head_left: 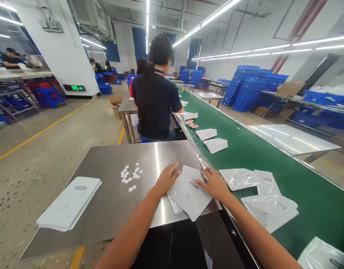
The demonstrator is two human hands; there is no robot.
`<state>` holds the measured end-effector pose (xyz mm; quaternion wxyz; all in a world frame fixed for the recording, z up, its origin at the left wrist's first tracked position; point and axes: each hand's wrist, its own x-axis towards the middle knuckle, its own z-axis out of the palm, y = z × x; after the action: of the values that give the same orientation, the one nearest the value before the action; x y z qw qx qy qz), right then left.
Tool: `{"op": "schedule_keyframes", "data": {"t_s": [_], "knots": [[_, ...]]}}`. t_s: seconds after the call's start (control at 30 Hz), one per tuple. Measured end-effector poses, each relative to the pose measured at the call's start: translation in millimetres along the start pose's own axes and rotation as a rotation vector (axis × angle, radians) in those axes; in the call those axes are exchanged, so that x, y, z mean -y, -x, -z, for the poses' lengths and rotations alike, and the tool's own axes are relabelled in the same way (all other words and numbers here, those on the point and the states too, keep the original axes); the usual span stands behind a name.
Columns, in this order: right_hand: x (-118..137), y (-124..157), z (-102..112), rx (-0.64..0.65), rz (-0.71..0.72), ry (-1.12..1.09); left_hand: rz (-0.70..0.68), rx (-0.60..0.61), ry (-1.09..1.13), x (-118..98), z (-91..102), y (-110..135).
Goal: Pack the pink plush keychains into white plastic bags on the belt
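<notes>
A white printed card (192, 194) with a dark logo and a small triangle mark lies tilted over the table's front right corner. My right hand (213, 183) grips its right side, thumb on the printed face and fingers toward the far edge. My left hand (166, 180) is at the card's upper left edge, its thumb and fingers a little apart; whether it touches the card I cannot tell. Below the card, a clear-edged flat packet (174, 207) is partly hidden. To the left are a stack of similar white cards (72, 201) and several round white stickers or discs (127, 173).
The metal table (110, 220) adjoins a green conveyor belt (236, 149). Shiny white packets (272, 205) lie on the belt, with more packets (216, 145) farther along. A co-worker (157, 93) sits ahead, back toward me. Blue crates (244, 89) stand at the right.
</notes>
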<state>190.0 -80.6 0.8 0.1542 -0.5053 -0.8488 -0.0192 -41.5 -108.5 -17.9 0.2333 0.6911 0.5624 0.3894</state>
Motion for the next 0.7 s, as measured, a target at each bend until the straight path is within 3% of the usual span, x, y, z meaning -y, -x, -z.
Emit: {"op": "schedule_keyframes", "data": {"t_s": [0.2,0.4,0.57,0.7], "knots": [[-1,-10,-19,0.004,-0.032,-0.078,-0.003,-0.001,-0.007,4,-4.1,-1],[-7,-13,-23,0.043,-0.121,-0.211,-0.014,-0.003,0.033,-1,-7.0,-5],[-4,-12,-23,-0.012,-0.153,-0.280,-0.003,-0.017,0.080,-8,-3.4,-11],[-1,-12,-14,-0.162,-0.104,-0.428,-0.058,0.030,0.115,-19,4.0,-22]]}}
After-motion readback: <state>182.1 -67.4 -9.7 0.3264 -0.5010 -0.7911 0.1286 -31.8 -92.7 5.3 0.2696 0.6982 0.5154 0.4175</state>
